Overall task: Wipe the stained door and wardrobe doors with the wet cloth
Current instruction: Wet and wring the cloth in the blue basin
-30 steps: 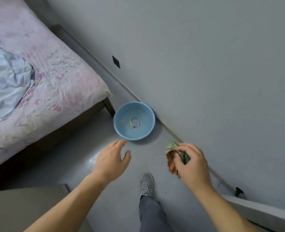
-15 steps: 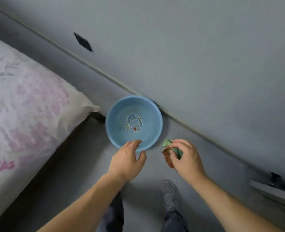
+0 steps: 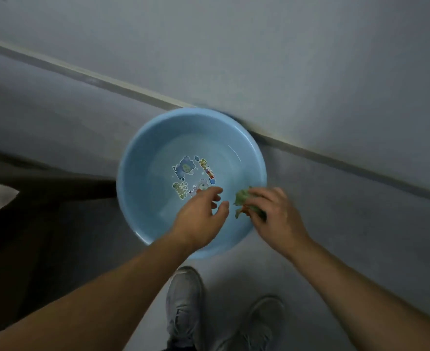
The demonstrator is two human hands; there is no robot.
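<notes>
Right hand [image 3: 276, 216] reached over basin [image 3: 139, 158], half hiding blurred cloth [image 3: 242, 198].

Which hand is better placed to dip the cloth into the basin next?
Right, likely. The right hand grips the cloth over the near rim of the blue basin; the left hand hovers over it empty, fingers loosely curled.

Basin [image 3: 143, 173] on floor [image 3: 335, 224] against wall [image 3: 259, 59]; above it left hand [image 3: 198, 219], right hand [image 3: 277, 219] with cloth [image 3: 241, 198]; 2 shoes [image 3: 183, 305] nearer.
</notes>
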